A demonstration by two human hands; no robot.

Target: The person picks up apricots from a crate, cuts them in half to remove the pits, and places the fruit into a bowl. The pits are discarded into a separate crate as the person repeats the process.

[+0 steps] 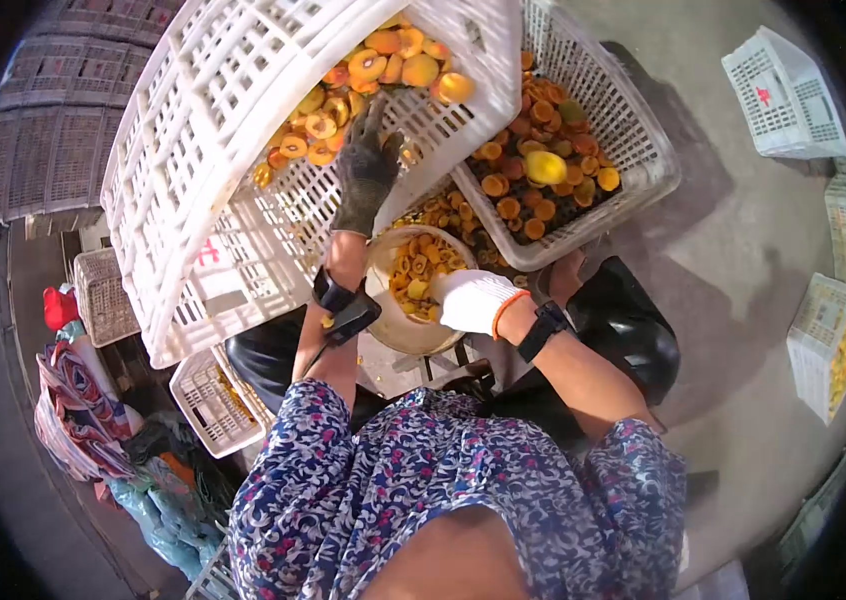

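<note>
My left hand, in a dark glove, reaches into a large tilted white crate. Its fingers are apart, close to the halved peaches lying on the slatted inside. Below it, a round pale bucket stands between my knees with yellow-orange peach pieces in it. My right hand, in a white glove with an orange cuff, is over the bucket's right rim. Its fingers look curled, and whatever they may hold is hidden.
Right of the tilted crate stands another white crate of darker peach halves, with one bright yellow piece on top. More crates line the floor at the right. Stacked crates and cloth bundles are at the left.
</note>
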